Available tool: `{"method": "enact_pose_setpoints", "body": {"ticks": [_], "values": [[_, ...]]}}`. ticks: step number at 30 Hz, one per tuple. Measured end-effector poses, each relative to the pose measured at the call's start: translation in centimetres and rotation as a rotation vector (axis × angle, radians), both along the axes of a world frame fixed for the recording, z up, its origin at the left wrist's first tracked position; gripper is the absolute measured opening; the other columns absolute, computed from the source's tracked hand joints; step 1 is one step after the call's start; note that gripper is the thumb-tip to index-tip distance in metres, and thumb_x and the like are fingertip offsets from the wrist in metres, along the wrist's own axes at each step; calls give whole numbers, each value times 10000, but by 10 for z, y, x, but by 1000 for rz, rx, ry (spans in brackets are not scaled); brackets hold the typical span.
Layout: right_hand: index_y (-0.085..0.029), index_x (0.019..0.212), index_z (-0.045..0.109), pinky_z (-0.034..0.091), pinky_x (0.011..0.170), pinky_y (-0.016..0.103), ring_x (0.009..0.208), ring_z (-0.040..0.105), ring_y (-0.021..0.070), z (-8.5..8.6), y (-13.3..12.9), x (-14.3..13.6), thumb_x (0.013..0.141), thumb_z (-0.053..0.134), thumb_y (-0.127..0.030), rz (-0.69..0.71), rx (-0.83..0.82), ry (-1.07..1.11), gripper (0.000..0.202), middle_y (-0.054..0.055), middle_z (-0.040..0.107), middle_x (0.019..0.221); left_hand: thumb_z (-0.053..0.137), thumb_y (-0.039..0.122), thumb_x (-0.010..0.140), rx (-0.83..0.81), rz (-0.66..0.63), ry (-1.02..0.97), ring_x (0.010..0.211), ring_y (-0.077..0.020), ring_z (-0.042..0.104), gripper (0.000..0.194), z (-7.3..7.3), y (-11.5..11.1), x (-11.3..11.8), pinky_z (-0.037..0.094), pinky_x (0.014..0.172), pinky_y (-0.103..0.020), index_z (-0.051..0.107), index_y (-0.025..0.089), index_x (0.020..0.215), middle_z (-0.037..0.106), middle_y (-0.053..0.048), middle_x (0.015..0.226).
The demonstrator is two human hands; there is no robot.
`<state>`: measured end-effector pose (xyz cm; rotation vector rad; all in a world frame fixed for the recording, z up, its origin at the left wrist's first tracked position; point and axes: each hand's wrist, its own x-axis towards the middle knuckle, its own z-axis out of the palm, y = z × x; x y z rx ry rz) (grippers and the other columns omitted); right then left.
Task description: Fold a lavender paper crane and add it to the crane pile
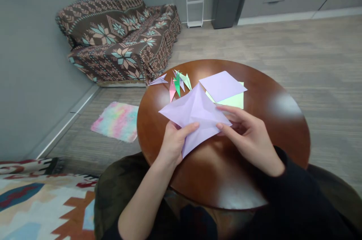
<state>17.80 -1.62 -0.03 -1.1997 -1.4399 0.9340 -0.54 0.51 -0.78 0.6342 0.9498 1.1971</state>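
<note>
Purple paper spans left grip and right grip, both pinching it, angled inward above the bench's near edge.

The folded paper is lilac — the table brown, the rug pastel-streaked.

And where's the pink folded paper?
In the head view, the pink folded paper lies on the far-left part of the table, just left of the bright green one, beyond the creased purple sheet.
</note>
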Motion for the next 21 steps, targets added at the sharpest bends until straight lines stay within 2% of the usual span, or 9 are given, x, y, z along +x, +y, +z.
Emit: {"method": "enact_pose_setpoints", "body": {"ticks": [3, 5, 8, 13, 18, 21], "values": [[-232, 1448, 493, 657, 687, 303, 786, 771, 213, 0, 0, -1, 789, 824, -317, 42, -19, 117, 743, 73, 784, 1103, 898, 193, 633, 9, 21, 7, 1020, -311, 734, 705, -2, 1, 0, 594, 902, -391, 633, 124, 1284, 753, -159, 1166], [-229, 1451, 506, 668, 683, 297, 750, 773, 205, -2, 0, 0, 748, 859, -317, 87, -25, 55, 791, 95, 748, 1217, 893, 196, 642, 5, 18, 7, 1007, -304, 738, 686, -2, 1, 0, 600, 876, -375, 639, 123, 1274, 757, -156, 1155], [-237, 1429, 559, 672, 748, 281, 767, 777, 186, -4, -1, 1, 784, 829, -291, 115, 32, -74, 702, 91, 673, 1364, 891, 195, 645, 4, 14, 12, 984, -297, 743, 675, -2, 0, 0, 606, 853, -362, 641, 120, 1267, 762, -152, 1141], [-226, 1306, 666, 662, 761, 261, 874, 775, 207, -4, -1, 2, 800, 814, -266, 55, 116, -116, 529, 74, 685, 1351, 895, 206, 647, 33, -42, 13, 1056, -320, 723, 707, -2, -2, 1, 592, 903, -387, 622, 121, 1294, 745, -161, 1187], [-219, 1113, 718, 647, 675, 236, 869, 770, 210, -5, 1, 1, 776, 839, -288, -26, 145, -55, 364, 52, 776, 1104, 879, 211, 689, 166, -57, 80, 1198, -317, 662, 695, -6, -2, 3, 539, 1011, -396, 601, 162, 1324, 720, -130, 1259], [-216, 1022, 730, 639, 673, 237, 824, 770, 194, -7, 1, 1, 817, 805, -270, -58, 214, -76, 225, 35, 790, 982, 832, 263, 767, 202, -142, 90, 1195, -307, 664, 553, -9, -4, 4, 527, 1028, -405, 632, 156, 1271, 716, -135, 1260]]}}
